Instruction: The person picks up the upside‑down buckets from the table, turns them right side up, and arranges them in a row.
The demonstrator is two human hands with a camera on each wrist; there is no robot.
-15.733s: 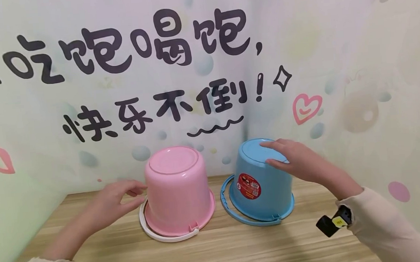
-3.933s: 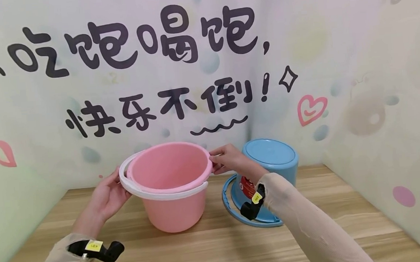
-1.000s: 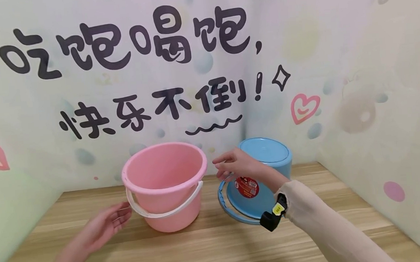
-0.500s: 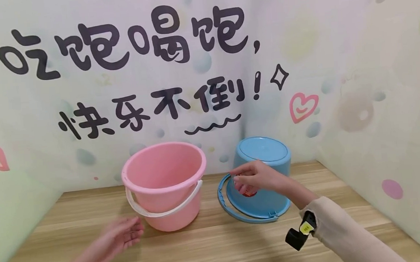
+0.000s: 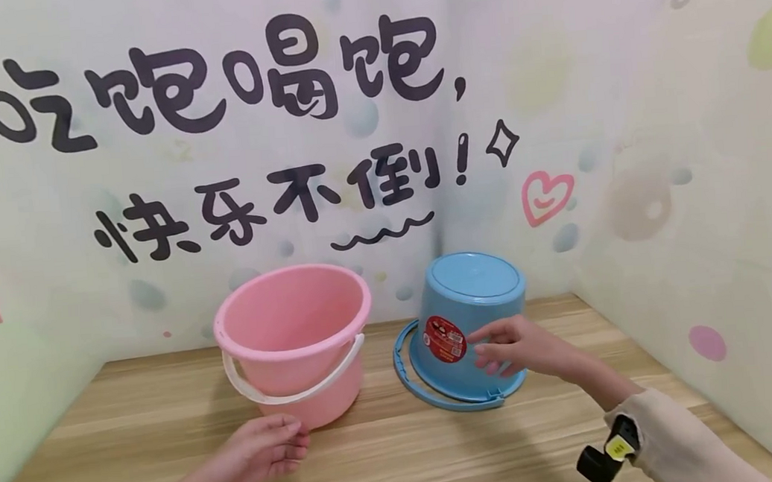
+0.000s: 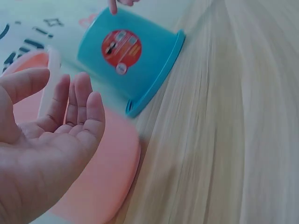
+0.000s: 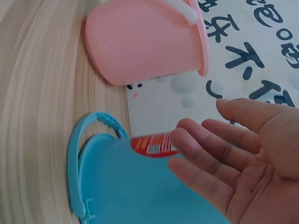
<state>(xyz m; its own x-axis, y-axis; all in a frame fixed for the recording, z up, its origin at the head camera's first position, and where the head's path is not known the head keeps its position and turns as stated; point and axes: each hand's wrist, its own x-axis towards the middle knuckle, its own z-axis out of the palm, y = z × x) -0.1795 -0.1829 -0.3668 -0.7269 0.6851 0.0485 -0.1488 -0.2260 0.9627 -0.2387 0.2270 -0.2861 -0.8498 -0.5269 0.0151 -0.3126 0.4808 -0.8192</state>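
The pink bucket (image 5: 300,310) stands upright on the table, its mouth facing up and its white handle (image 5: 302,392) hanging down across the front. My left hand (image 5: 256,452) is in front of the bucket's lower side, fingers loosely bent and holding nothing; its palm faces up in the left wrist view. To the right, the blue bucket (image 5: 477,294) sits upside down, its blue handle (image 5: 413,388) lying on the table around the rim. My right hand (image 5: 517,344) hovers before the blue bucket's side, fingers loose and nothing in them, close to the red round sticker (image 5: 444,339).
Both buckets stand on a wood-grain table (image 5: 388,457), with a gap between them. Behind the table hangs a pale backdrop (image 5: 493,47) with dark writing and coloured spots. A black wrist camera (image 5: 609,453) sits on the right sleeve.
Earlier the pink bucket was upside down, then upright between both hands with its handle raised. Its handle now hangs down. My left hand has moved right, and my right hand right and down.
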